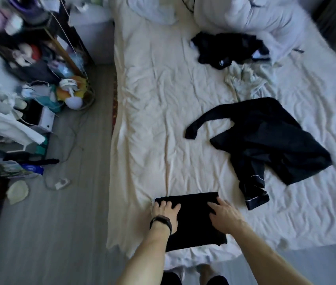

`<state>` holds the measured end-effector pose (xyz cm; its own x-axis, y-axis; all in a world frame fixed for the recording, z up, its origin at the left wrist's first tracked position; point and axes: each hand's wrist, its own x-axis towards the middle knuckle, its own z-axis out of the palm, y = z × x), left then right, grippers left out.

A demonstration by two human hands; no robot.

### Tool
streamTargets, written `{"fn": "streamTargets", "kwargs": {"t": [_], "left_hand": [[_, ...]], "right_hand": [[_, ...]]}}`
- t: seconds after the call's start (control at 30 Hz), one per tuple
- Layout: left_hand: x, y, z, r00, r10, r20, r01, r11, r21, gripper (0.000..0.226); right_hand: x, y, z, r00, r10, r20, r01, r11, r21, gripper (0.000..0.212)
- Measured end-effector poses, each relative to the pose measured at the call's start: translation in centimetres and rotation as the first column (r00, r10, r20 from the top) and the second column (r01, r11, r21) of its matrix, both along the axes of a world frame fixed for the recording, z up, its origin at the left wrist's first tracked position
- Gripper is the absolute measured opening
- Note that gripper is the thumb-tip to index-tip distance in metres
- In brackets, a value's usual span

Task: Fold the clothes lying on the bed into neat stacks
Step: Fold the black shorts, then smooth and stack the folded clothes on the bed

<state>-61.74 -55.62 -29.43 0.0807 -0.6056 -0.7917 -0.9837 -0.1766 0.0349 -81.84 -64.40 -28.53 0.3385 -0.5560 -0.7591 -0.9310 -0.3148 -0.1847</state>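
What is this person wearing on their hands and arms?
Both forearms are bare: no sleeves, no gloves. A black wristband, like a slim fitness tracker, circles the wrist of the left hand. The right hand and its wrist carry nothing.

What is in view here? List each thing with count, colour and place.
folded garment: one, black, near edge of the bed
loose garment: one, black with white piping, right of the bed's middle
clothes heap: one, black, far side
crumpled cloth: one, pale grey-green, between heap and loose garment
sheet: one, cream, covering the bed
duvet: one, white, far end
shelves: cluttered, dark, left of the bed
floor: grey
wristband: one, black, left wrist
left hand: flat on folded garment
right hand: flat on folded garment
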Motion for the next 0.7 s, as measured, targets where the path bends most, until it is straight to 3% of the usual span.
{"fn": "streamTargets", "kwargs": {"t": [0.17,0.3,0.43,0.7], "left_hand": [[1.4,-0.5,8.0,0.999,0.03,0.015,-0.03,0.999,0.016,0.052],[2.5,-0.6,13.4,0.999,0.046,-0.026,-0.049,0.993,-0.11,0.051],[3.2,0.2,17.5,0.997,0.034,-0.073,-0.054,0.956,-0.288,0.051],[7.1,7.0,25.4,0.98,-0.086,-0.18,-0.074,0.682,-0.728,0.053]], "right_hand": [[-0.6,0.9,10.7,0.995,-0.037,0.098,0.052,0.986,-0.16,0.045],[-0.8,2.8,16.7,0.974,-0.048,0.221,0.128,0.923,-0.363,0.042],[-0.8,5.2,19.6,0.936,-0.056,0.347,0.217,0.869,-0.446,0.041],[1.3,16.4,26.0,0.817,0.021,0.576,0.422,0.66,-0.622,0.038]]}}
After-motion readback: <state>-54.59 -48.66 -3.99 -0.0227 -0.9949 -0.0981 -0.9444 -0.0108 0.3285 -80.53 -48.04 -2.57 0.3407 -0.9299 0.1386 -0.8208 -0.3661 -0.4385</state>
